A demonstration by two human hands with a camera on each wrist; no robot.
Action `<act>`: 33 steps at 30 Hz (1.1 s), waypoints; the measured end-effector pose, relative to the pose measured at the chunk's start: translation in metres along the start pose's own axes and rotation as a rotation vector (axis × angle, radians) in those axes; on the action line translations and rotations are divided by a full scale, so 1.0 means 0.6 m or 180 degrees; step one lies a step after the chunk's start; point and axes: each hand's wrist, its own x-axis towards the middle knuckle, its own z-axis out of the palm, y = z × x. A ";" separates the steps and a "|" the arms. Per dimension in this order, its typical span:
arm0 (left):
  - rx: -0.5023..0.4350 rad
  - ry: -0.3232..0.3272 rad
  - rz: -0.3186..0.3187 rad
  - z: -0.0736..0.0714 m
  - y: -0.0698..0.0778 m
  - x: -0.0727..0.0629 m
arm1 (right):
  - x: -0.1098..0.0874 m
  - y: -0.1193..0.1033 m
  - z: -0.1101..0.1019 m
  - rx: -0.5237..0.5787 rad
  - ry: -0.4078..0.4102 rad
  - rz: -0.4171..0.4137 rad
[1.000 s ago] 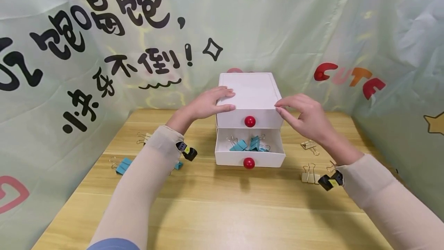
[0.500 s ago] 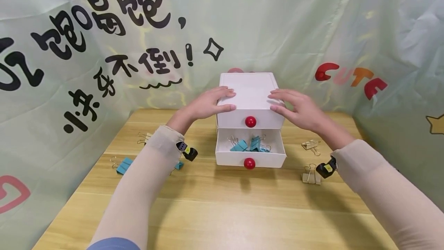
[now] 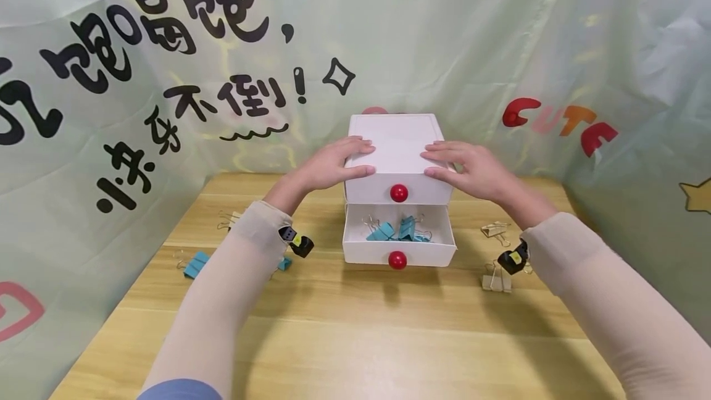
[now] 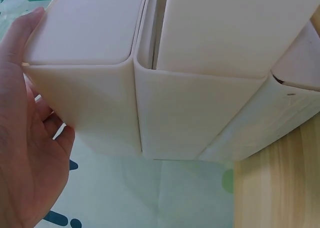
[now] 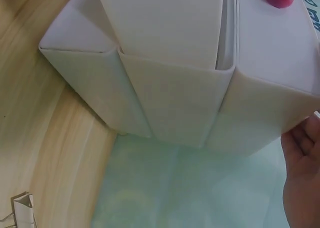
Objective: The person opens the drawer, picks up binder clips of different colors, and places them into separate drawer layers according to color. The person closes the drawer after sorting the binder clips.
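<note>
A white drawer box (image 3: 395, 137) with red knobs stands at the back of the table. Its drawer (image 3: 444, 254) below the top one is pulled out and holds several blue binder clips (image 3: 407, 228). My left hand (image 3: 330, 164) rests over the top's left edge, thumb toward the front; in the left wrist view some fingers (image 4: 65, 138) bend against the side wall. Over the right edge rests my right hand (image 3: 472, 168), its fingers lying on the top. The right wrist view shows a further tier (image 5: 100, 83) beneath the open drawer.
Blue binder clips (image 3: 196, 265) lie at left, partly behind the left sleeve (image 3: 222, 307). At right are gold-coloured binder clips (image 3: 496, 283), one partly behind the wrist camera (image 3: 512, 259). A printed cloth (image 3: 444, 48) hangs behind the wooden table (image 3: 355, 338).
My right hand has shifted left from the box's front right corner, its fingers spreading onto the top. The left hand and the open drawer stay as they were.
</note>
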 end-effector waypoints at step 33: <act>-0.0001 0.0854 0.0180 0.010 -0.012 -0.138 | -0.003 -0.005 0.025 0.0376 0.0340 0.0115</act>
